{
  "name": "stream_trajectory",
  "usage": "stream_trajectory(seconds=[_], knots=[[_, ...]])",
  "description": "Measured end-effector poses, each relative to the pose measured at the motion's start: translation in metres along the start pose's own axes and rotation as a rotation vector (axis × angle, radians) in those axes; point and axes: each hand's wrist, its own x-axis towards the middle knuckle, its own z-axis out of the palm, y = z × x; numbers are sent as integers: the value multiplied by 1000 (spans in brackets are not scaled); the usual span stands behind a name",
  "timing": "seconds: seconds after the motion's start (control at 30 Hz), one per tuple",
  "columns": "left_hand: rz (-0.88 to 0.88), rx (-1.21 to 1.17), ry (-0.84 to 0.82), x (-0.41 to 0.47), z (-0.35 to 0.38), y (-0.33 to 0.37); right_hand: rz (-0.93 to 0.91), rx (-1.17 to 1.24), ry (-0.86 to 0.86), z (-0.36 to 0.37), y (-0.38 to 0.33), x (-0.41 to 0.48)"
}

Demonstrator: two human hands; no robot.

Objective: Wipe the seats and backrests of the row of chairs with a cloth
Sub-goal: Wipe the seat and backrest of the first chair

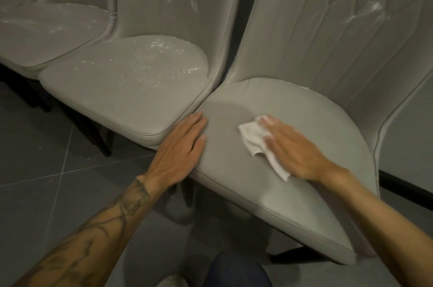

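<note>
Two bare hands rest on the nearest seat, the rightmost of a row of grey padded chairs. The right hand lies palm down with its fingers spread flat, pressing a white cloth against the cushion; nothing is pinched, the cloth is simply trapped under the open palm and fingers, and it bunches out beyond the fingertips and trails back under the heel of the hand. Its forearm reaches in from the lower right. The left hand is also flat and open, holding nothing, fingers together, braced on the seat's left edge just beside the cloth hand, right where this cushion meets the middle seat. The left forearm is tattooed and comes up from the lower left.

Each seat is a smooth, leather-like cushion with a rounded back edge and piped seams. Around the cloth the surface looks matt and even. The middle seat, and the far seat beyond it, glisten with scattered shiny specks. The backrest above the cloth is tall and stitched in a diamond pattern, with a shiny smear high on it. Dark grey floor tiles lie below
</note>
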Motion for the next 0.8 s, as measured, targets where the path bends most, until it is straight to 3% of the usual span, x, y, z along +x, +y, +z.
stream_trajectory(seconds=[0.07,0.17,0.23,0.37,0.53,0.6,0.7,0.8], knots=[[7,12,34,-1,2,2,75,11,46,2,-13,-4],[-7,34,18,-1,1,3,-202,-60,190,38,-83,-1],[12,49,-23,-1,1,1,-219,-22,101,49,-100,0],[0,44,-7,1,1,2,-106,-150,47,31,-32,-32],[33,97,26,-1,5,4,243,-110,115,6,50,-89],[36,116,39,-1,5,6,279,-71,153,11,17,-65],[72,149,35,-1,4,6,57,-95,250,33,-75,-8],[25,72,-21,0,2,2,-72,-21,167,47,-118,5]])
